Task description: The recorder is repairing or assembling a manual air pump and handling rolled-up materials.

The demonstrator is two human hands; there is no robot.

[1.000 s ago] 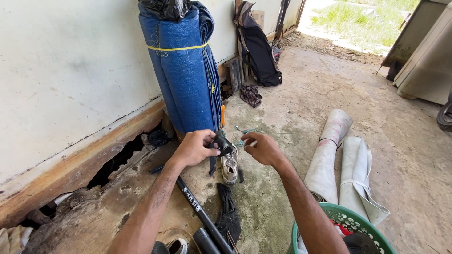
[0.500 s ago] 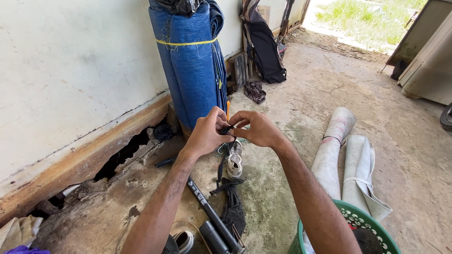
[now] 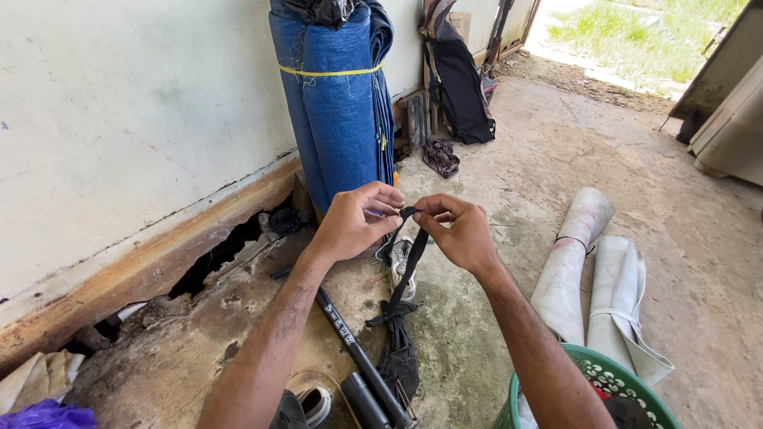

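We held the black strap (image 3: 407, 266) mid-frame, left hand (image 3: 354, 222) and right hand (image 3: 457, 230) both pinching its top | a second before, our hands were low by the shoe (image 3: 400, 266); now the strap hung lifted.

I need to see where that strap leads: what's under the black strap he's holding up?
The black strap, pinched by left hand and right hand, hangs over a worn shoe on the concrete floor. Its lower end meets dark fabric; what lies beneath that is hidden.
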